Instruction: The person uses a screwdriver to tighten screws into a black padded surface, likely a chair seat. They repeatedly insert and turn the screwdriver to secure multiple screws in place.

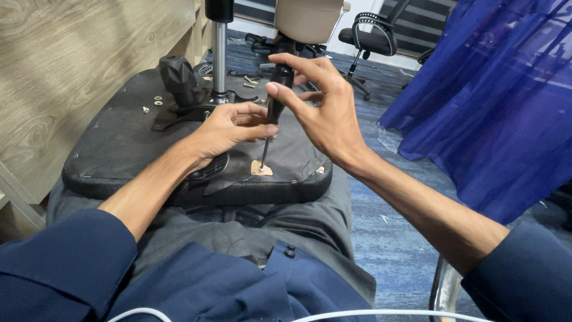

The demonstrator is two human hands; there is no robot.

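Right hand (325,110) clamped round screwdriver (274,104) handle, left hand (229,128) pinching its shaft; upturned chair seat (125,137) across the lap, tip on one screw (261,169) at near edge; loose washers (158,101) lie unfitted, so fastening looks part done

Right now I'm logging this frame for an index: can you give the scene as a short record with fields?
Setting: carpeted room, office chair behind
Work surface: upturned chair seat on the person's lap
Tool: black-handled screwdriver, tip at a bare patch
Right hand: grips the handle
Left hand: steadies the shaft
Loose parts: washers on seat
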